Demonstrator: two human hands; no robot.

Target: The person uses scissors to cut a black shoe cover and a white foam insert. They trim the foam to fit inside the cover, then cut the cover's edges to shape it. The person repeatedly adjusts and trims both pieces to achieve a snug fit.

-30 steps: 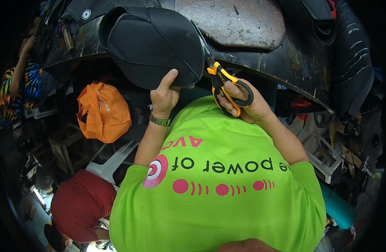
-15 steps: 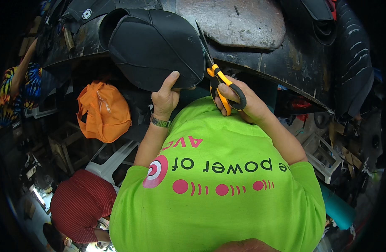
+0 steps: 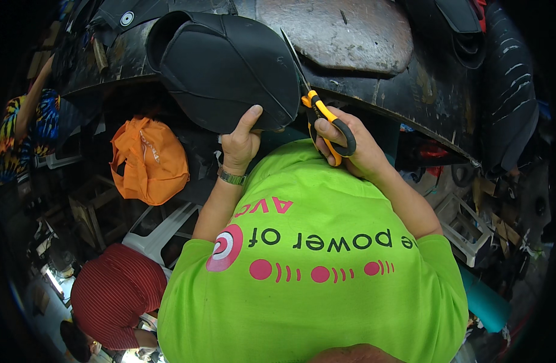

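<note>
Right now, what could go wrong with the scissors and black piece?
The scissors in the right hand lie along the black piece's right edge; a slip might nick it. The left hand holds only the near edge, so the far end could shift.

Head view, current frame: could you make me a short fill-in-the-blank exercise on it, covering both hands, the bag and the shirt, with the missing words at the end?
1. The right hand grips a pair of ____.
2. The left hand holds the edge of a curved piece whose colour is ____.
3. The bag in the left half of the picture is coloured ____.
4. The shirt in the middle of the picture is bright ____.

Missing words: scissors; black; orange; green.
</note>
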